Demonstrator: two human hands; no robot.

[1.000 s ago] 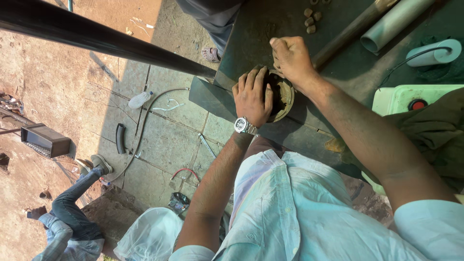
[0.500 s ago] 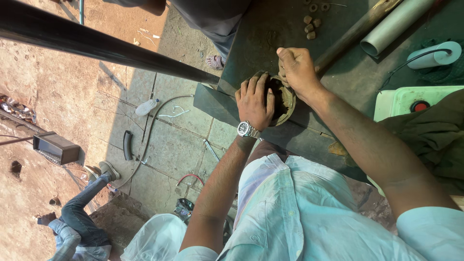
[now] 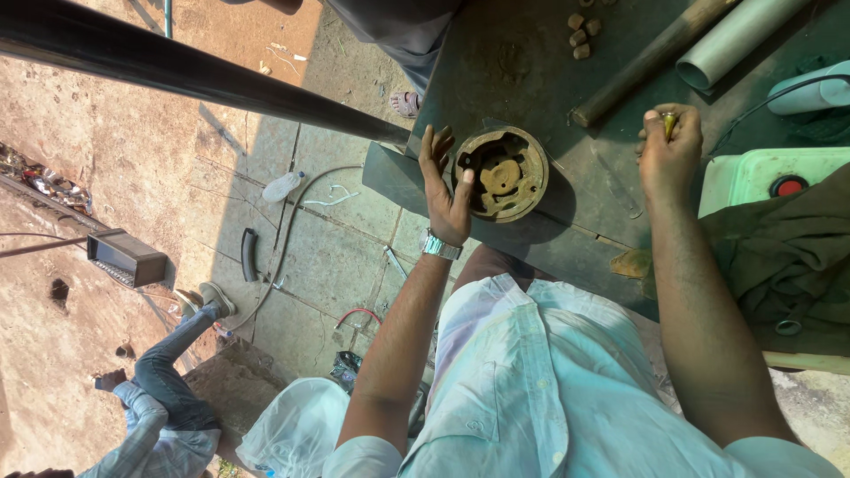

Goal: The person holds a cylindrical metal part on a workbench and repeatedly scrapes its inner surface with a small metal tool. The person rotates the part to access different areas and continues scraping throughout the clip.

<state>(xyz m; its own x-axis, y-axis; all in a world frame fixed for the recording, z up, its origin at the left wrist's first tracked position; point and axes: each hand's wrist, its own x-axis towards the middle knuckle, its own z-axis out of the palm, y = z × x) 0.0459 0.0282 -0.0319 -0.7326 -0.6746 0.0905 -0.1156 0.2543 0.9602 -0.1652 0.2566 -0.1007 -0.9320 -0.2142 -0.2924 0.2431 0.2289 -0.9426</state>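
I work at a dark, stained metal bench outdoors, above paved slabs and bare red earth. One round rusty housing lies flat near the bench's near edge, its open face up. My left hand rests against its left rim, fingers spread, thumb on the rim. My right hand is well apart to the right, fingertips pinched together on one small brass-coloured piece. Bare bench lies between the two hands. At the far edge lie one wooden handle, one white pipe and four small brown blocks. One green case borders my right hand. One black pole crosses the left side. Another person crouches on the ground below.
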